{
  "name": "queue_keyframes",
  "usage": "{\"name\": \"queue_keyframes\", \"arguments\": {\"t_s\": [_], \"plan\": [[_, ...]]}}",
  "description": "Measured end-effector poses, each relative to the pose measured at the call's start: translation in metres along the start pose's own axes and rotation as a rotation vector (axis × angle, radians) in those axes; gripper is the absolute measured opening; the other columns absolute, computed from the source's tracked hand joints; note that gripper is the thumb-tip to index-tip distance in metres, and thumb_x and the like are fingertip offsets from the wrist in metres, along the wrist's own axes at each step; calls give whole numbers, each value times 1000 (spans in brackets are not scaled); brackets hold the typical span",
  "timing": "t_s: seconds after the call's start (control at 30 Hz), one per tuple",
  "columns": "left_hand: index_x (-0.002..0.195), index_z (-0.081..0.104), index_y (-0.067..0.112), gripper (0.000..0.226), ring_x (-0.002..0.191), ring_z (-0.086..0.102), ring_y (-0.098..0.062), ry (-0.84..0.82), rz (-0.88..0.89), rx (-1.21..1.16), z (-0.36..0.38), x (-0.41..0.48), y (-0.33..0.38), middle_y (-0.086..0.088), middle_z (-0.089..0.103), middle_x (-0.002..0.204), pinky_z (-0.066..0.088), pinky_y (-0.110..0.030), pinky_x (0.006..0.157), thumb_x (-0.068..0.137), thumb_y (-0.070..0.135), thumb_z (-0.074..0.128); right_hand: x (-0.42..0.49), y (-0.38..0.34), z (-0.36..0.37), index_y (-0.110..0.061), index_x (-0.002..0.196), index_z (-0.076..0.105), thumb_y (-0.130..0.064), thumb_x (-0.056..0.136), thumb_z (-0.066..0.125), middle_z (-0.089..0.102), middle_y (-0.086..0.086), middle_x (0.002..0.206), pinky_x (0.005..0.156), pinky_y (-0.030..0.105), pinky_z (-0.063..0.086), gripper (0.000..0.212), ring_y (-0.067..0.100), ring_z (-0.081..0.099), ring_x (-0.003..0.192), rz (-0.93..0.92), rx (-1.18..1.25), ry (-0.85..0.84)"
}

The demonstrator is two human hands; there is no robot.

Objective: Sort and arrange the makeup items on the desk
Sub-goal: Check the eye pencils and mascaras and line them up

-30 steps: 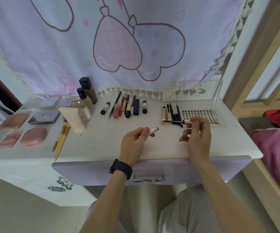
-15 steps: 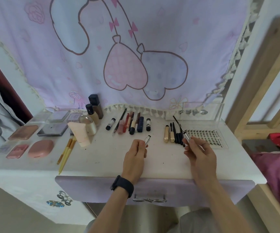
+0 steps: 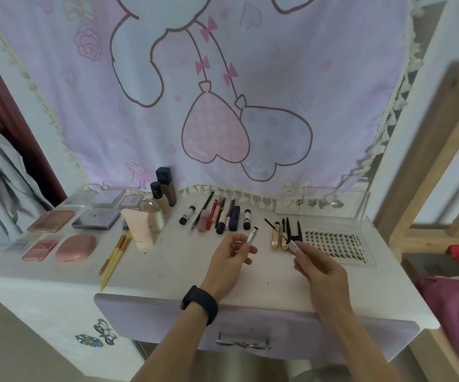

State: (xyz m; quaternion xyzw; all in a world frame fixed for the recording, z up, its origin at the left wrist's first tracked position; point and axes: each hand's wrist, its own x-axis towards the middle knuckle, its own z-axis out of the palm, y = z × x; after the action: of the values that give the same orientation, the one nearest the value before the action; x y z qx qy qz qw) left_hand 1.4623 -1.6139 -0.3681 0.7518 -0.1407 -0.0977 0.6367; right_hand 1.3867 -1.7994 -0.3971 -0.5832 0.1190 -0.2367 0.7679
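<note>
Closer to the mouth of the silver tube (image 3: pixel 251 236) than half a second ago, the tip of the wand (image 3: pixel 275 230) is now held. The tube is pinched mouth-up in the left hand (image 3: pixel 231 260), above the tabletop (image 3: pixel 184 271) and in front of the lip pencils (image 3: pixel 223 219). The wand is gripped by its cap in the right hand (image 3: pixel 316 268), near the gold tubes (image 3: pixel 275 239). For clean recapping, the tip is best aligned with the mouth, then slid straight in.
</note>
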Motion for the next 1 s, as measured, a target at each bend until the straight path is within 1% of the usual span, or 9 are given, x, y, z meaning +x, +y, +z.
{"name": "queue_keyframes", "arguments": {"t_s": [0.27, 0.43, 0.53, 0.6, 0.73, 0.8, 0.87, 0.93, 1.0], "plan": [[109, 59, 25, 15, 80, 63, 1, 13, 72, 10, 2, 1, 4, 4, 72, 99, 45, -9, 67, 102, 13, 52, 1, 1, -2, -29, 100, 81, -3, 93, 66, 77, 1, 98, 77, 20, 56, 31, 10, 69, 84, -7, -50, -17], [110, 60, 25, 16, 81, 63, 2, 17, 102, 46, -3, 2, 5, 5, 72, 98, 45, -9, 68, 102, 13, 53, 2, 0, -1, -26, 98, 81, -1, 94, 65, 74, 8, 94, 74, 21, 56, 31, 9, 65, 79, -11, -79, -34], [108, 60, 26, 16, 81, 62, 2, 27, 128, 63, -9, 2, 6, 7, 71, 97, 45, -9, 69, 101, 13, 53, 1, 0, 0, -26, 97, 82, 2, 93, 64, 74, 5, 89, 73, 19, 55, 34, 8, 64, 77, -23, -87, -40], [109, 61, 23, 15, 79, 62, 1, 57, 128, 45, -16, 4, 8, 5, 71, 97, 45, -10, 68, 101, 12, 53, 1, 1, 0, -27, 96, 82, 2, 94, 64, 73, 2, 86, 72, 19, 55, 34, 7, 63, 75, -28, -99, -39], [109, 60, 22, 13, 81, 66, -4, 114, 94, 4, -28, 10, 9, 4, 71, 100, 49, -15, 67, 102, 15, 52, -1, 2, 0, -27, 98, 81, -4, 96, 65, 75, 2, 90, 72, 20, 56, 29, 10, 66, 76, -1, -74, 15], [112, 59, 21, 13, 84, 70, -8, 129, 55, -21, -30, 13, 8, 5, 70, 103, 53, -22, 71, 103, 18, 50, 0, 1, 1, -22, 103, 79, -9, 97, 63, 77, 4, 96, 71, 22, 57, 21, 12, 69, 80, 45, -13, 67], [114, 58, 17, 13, 84, 73, -10, 132, 22, -29, -28, 17, 7, 10, 64, 106, 56, -28, 76, 104, 18, 49, 2, -1, 2, -15, 112, 72, -16, 101, 59, 78, 6, 100, 72, 26, 56, 17, 14, 71, 81, 101, 15, 91], [117, 56, 16, 15, 83, 73, -10, 117, -8, -5, -22, 24, 7, 10, 59, 109, 58, -29, 79, 104, 19, 49, 5, -5, 4, -9, 118, 66, -22, 103, 56, 78, 8, 101, 71, 28, 56, 22, 15, 72, 79, 131, 1, 72], [115, 55, 17, 13, 83, 74, -9, 86, -42, 36, -15, 33, 8, 6, 57, 113, 59, -29, 80, 104, 19, 48, 8, -11, 7, -7, 118, 63, -23, 104, 53, 78, 10, 103, 67, 26, 57, 24, 16, 72, 78, 151, 11, 28]]}}
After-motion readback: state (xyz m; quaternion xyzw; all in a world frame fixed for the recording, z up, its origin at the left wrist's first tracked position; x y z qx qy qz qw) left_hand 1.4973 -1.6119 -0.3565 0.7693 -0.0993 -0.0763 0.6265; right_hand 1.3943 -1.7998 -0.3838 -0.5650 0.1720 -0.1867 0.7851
